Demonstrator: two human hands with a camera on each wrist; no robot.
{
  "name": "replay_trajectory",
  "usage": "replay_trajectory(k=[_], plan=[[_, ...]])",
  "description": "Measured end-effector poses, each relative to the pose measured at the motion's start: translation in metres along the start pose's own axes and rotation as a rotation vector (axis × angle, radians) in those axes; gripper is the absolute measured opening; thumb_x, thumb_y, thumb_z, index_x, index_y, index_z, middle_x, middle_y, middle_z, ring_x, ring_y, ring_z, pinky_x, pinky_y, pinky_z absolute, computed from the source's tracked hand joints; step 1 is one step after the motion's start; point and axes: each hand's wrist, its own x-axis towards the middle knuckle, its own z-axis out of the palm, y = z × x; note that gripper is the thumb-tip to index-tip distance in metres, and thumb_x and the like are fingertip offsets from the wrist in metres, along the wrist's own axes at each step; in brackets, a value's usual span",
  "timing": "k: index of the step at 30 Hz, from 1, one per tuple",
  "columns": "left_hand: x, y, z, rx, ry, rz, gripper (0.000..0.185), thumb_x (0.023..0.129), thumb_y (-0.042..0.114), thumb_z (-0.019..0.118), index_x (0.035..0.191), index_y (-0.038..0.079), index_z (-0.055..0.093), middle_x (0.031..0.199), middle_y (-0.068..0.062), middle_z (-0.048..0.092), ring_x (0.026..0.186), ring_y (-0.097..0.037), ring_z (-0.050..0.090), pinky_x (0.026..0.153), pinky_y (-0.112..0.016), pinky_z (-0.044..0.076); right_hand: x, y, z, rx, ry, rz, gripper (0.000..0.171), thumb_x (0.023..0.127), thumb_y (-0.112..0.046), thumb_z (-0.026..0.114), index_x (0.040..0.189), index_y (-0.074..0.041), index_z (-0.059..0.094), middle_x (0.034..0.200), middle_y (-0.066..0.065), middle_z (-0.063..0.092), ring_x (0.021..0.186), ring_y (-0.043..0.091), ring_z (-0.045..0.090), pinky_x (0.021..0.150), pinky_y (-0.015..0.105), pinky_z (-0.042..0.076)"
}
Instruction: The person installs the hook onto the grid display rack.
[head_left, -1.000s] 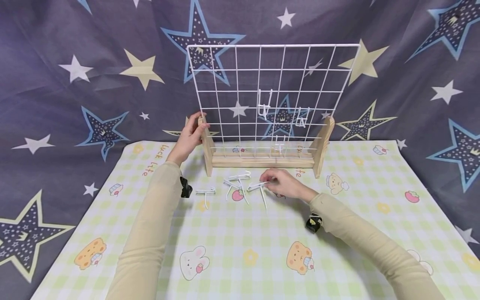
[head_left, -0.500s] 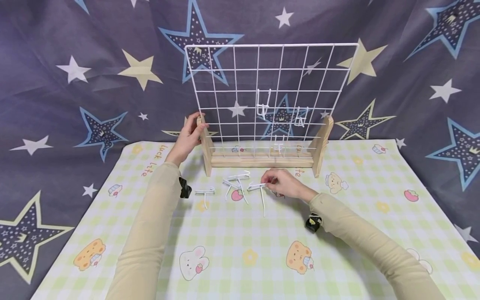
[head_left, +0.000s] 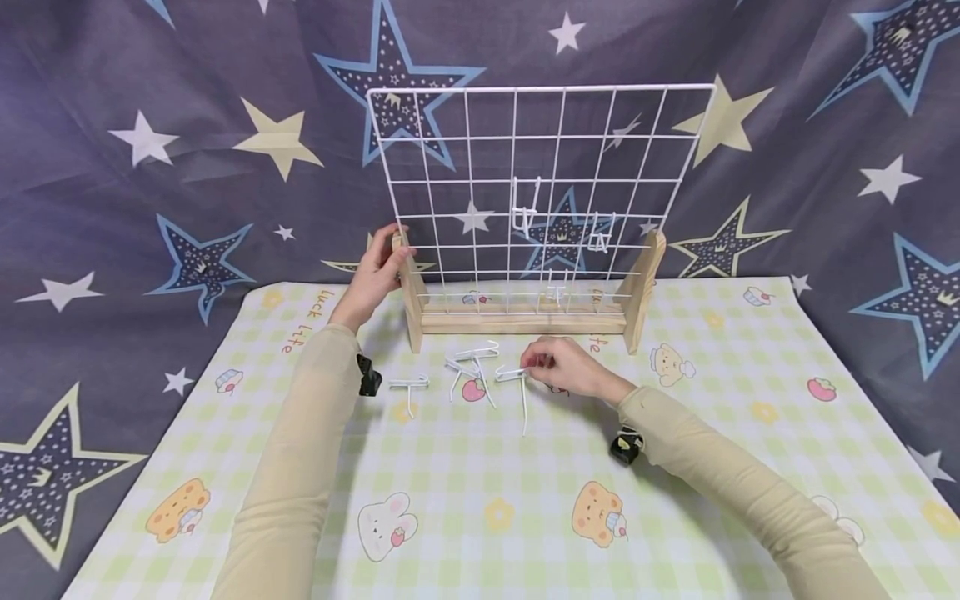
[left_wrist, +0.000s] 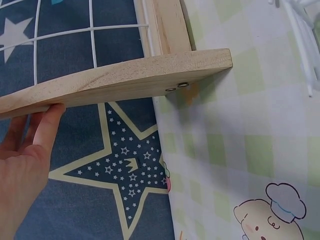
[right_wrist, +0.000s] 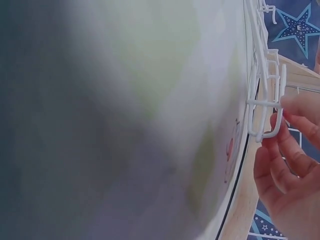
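A: Step in hand, as I read it: picking a hook off the mat. The right hand [head_left: 564,367] pinches the crossbar end of a white wire hook [head_left: 517,382] between thumb and fingertips; the hook's long stem trails toward the person, and I cannot tell whether it is off the mat [head_left: 675,467].

B: And the left hand [head_left: 378,271]?

A: It sits against the left wooden foot [head_left: 411,292] of the grid stand. The wrist view shows straight fingers [left_wrist: 47,125] pressed on the foot's edge, not curled round it (a bracing touch, not a grasp).

B: What does the next move call for?

A: Judgement only: lift clear of the mat, turn the hook so its crossbar meets a horizontal wire, and carry it forward of the right hand to the wire grid [head_left: 540,183]. Three hooks [head_left: 525,208] hang there already, right of centre.

B: Room to move?

A: Just left of the right hand lies a tangle of loose hooks [head_left: 474,367], close enough for the trailing stem to snag. One more hook [head_left: 409,387] lies near the left forearm. Straight ahead, the stand's wooden base rail [head_left: 525,321] is the edge to clear. The grid's left columns and upper rows are unoccupied; near the hanging hooks it is tighter.
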Motion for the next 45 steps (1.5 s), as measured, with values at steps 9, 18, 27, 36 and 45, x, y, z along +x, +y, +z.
replay_trajectory(k=[9,18,27,36,45], plan=[[0.000,0.001,0.001,-0.005,0.000,0.001,0.046,0.105,0.013,0.039,0.148,0.004,0.025,0.138,-0.034,0.039,0.128,-0.038,0.041,0.097,-0.060,0.039,-0.002,0.000,-0.005,-0.045,0.002,0.021,0.009,0.085,-0.001,0.068,0.093,-0.002,0.070,0.082,0.001,0.067,0.070,0.012,0.060,0.063,0.025,0.053],[0.003,-0.003,0.000,0.012,0.011,-0.006,0.047,0.104,0.016,0.041,0.149,0.008,0.026,0.138,-0.033,0.041,0.127,-0.036,0.042,0.097,-0.059,0.039,-0.006,0.002,-0.011,0.016,-0.005,0.024,0.009,0.085,0.005,0.065,0.093,0.002,0.068,0.088,0.010,0.068,0.074,0.017,0.064,0.066,0.026,0.054],[0.015,-0.025,-0.006,0.025,0.030,-0.004,0.048,0.104,0.021,0.040,0.150,0.012,0.028,0.139,-0.030,0.041,0.127,-0.037,0.042,0.095,-0.059,0.041,-0.014,0.003,-0.014,0.126,0.038,0.032,0.009,0.085,0.009,0.063,0.092,0.005,0.065,0.092,0.016,0.066,0.082,0.027,0.064,0.078,0.038,0.054],[0.014,-0.027,-0.006,0.038,0.030,0.010,0.049,0.104,0.025,0.041,0.150,0.014,0.028,0.138,-0.029,0.042,0.128,-0.040,0.040,0.094,-0.057,0.043,-0.032,-0.023,-0.033,0.154,0.109,0.059,0.011,0.083,0.016,0.061,0.094,0.013,0.063,0.094,0.028,0.063,0.085,0.043,0.062,0.078,0.051,0.053],[0.012,-0.025,-0.007,0.017,0.023,0.013,0.048,0.104,0.022,0.040,0.149,0.011,0.027,0.140,-0.030,0.042,0.129,-0.044,0.038,0.095,-0.059,0.041,-0.043,-0.029,-0.054,0.145,0.161,0.152,0.016,0.084,0.015,0.059,0.099,0.012,0.062,0.099,0.030,0.062,0.091,0.042,0.061,0.083,0.051,0.051]])
